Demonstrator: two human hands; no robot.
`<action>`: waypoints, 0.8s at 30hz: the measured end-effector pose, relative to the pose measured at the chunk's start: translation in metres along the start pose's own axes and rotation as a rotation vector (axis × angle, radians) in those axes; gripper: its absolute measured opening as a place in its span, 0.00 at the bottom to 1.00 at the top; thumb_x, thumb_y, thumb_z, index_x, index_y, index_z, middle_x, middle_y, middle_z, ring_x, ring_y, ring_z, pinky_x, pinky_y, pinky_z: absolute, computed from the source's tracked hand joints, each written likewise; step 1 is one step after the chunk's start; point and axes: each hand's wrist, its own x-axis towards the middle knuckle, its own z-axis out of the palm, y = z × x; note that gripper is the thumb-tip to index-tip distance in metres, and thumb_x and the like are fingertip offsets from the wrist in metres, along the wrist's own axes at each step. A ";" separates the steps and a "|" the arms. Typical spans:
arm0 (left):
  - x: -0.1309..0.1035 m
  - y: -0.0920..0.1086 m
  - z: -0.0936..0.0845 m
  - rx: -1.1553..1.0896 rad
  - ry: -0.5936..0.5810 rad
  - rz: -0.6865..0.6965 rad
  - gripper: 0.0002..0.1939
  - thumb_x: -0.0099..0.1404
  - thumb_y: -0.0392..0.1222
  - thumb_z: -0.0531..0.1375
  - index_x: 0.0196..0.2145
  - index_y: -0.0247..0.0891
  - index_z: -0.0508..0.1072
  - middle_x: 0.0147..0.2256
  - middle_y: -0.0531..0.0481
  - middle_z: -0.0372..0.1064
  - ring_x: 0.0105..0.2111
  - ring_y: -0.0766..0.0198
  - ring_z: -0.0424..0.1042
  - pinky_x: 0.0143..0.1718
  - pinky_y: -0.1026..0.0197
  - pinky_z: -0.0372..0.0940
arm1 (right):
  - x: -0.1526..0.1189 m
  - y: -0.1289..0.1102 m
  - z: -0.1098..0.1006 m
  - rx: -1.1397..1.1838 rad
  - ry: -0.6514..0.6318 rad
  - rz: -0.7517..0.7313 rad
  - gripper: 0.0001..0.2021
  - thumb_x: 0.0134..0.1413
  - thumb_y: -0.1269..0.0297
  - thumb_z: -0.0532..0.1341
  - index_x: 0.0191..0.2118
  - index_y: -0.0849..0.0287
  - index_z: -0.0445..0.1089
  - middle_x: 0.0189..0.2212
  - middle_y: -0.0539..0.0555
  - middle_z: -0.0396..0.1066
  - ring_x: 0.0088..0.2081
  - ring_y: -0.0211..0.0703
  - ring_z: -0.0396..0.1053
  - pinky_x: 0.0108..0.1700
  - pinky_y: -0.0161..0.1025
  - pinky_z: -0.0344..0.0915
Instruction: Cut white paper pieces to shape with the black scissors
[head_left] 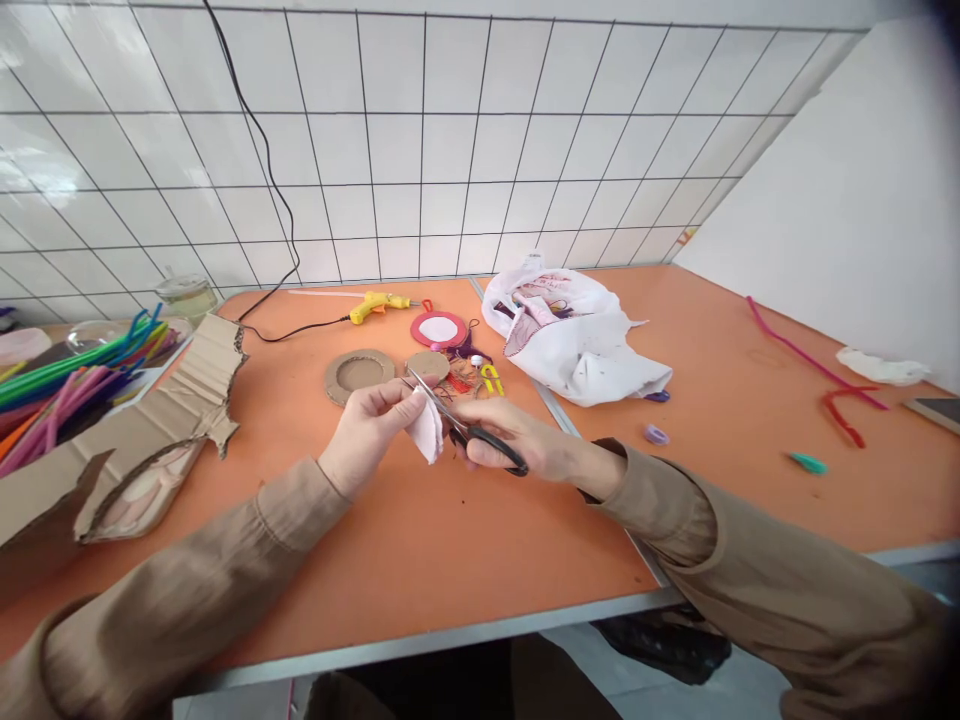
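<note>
Between the thumb and fingers of my left hand [371, 425] is a folded piece of pale pink fabric [427, 430]. My right hand [521, 435] grips black-handled scissors [495, 447], fingers through the loops. The scissor blades reach up and left to the top of the fabric, close to my left fingertips; whether they cut into it I cannot tell. Just behind my hands lie a cardboard ring [361, 372] and a cardboard disc [429, 368]. A red-rimmed round piece with a white centre [439, 329] lies farther back.
A yellow glue gun [382, 305] with a black cord lies near the tiled wall. White cloth or bag material [581, 345] is bunched right of centre. Torn cardboard [187, 385] and colourful pipe cleaners [75, 390] lie left. A purple sharpener-like piece [656, 435] and green scrap [808, 463] are right.
</note>
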 end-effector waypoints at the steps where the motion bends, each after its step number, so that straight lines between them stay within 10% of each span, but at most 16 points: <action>1: -0.002 0.000 0.000 -0.017 -0.004 -0.022 0.23 0.67 0.51 0.59 0.18 0.39 0.74 0.21 0.47 0.74 0.30 0.59 0.73 0.54 0.53 0.62 | 0.000 0.000 0.000 -0.005 -0.001 0.007 0.28 0.58 0.36 0.58 0.36 0.63 0.66 0.28 0.49 0.60 0.27 0.34 0.58 0.27 0.34 0.58; 10: -0.010 -0.007 -0.003 -0.081 -0.018 -0.058 0.24 0.66 0.54 0.60 0.18 0.38 0.72 0.19 0.46 0.71 0.25 0.60 0.70 0.33 0.57 0.65 | -0.003 -0.002 0.002 0.093 -0.057 0.058 0.31 0.58 0.36 0.57 0.43 0.65 0.68 0.29 0.51 0.63 0.28 0.37 0.65 0.31 0.37 0.68; 24: -0.013 -0.002 -0.002 -0.093 -0.031 -0.074 0.24 0.66 0.54 0.60 0.18 0.37 0.75 0.19 0.45 0.72 0.26 0.59 0.72 0.35 0.56 0.66 | -0.003 -0.004 0.004 0.078 -0.064 0.038 0.31 0.56 0.35 0.58 0.43 0.65 0.68 0.30 0.52 0.64 0.28 0.36 0.63 0.29 0.35 0.63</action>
